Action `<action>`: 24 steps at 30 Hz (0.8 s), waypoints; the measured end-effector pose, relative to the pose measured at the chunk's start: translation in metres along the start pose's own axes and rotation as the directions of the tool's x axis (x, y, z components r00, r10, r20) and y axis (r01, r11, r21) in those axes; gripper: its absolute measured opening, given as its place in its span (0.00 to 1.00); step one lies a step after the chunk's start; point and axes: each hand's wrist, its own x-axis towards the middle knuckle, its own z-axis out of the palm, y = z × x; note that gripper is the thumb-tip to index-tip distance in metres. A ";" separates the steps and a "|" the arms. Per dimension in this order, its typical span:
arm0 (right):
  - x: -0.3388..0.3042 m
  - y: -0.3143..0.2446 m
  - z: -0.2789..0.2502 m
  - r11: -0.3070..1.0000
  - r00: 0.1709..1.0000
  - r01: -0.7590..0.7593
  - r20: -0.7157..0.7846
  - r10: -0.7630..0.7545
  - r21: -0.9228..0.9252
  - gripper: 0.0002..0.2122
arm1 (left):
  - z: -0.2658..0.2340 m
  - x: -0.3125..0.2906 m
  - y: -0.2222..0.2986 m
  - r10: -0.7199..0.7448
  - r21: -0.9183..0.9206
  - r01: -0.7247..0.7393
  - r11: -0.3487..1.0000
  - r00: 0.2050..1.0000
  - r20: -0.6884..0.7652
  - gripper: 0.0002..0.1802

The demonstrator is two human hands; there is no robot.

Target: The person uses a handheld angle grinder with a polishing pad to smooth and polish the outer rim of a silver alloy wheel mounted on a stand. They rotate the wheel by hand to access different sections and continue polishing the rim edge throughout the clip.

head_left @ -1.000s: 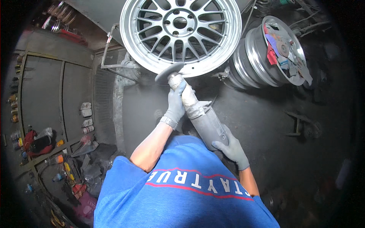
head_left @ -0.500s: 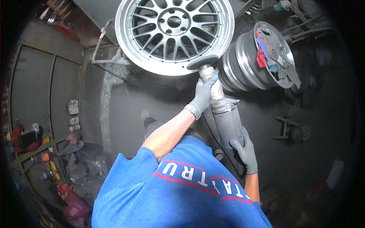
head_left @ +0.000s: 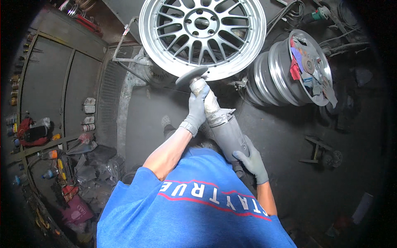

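Note:
Both my gloved hands hold a large grey angle grinder (head_left: 228, 136) with a round dark disc (head_left: 191, 76) at its head. My left hand (head_left: 196, 108) is wrapped round the pale, taped neck just behind the disc. Further back, my right hand (head_left: 252, 162) grips the rear of the motor body. The disc lies at the lower rim of a silver multi-spoke car wheel (head_left: 202, 70); whether it touches the metal I cannot tell. The wheel faces me, its spokes and bolt holes in plain sight.
A second wheel rim (head_left: 278, 62) lies on its side to the right, with cloths, gloves and a small disc on top. A metal stand (head_left: 316, 151) sits on the floor at right. Bottles, bags and a cabinet (head_left: 51, 74) line the left. Cables hang at the upper right.
My hands and the grinder have moved left along the wheel's lower rim, and the disc has tilted the other way. The view has shifted, so the surroundings sit further right.

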 end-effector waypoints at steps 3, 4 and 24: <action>-0.002 0.004 -0.016 0.999 0.999 0.021 -0.043 -0.019 0.044 0.42 | 0.010 0.014 -0.019 0.050 0.004 -0.050 0.999 0.999 -0.017 0.20; -0.005 0.006 -0.024 0.999 0.998 0.018 -0.058 -0.016 0.038 0.42 | 0.015 0.020 -0.031 0.061 0.006 -0.061 0.998 0.998 0.006 0.21; 0.026 0.029 -0.010 1.000 0.999 0.023 0.022 -0.023 0.002 0.45 | -0.003 0.005 -0.013 0.092 0.021 -0.093 0.995 0.996 0.020 0.16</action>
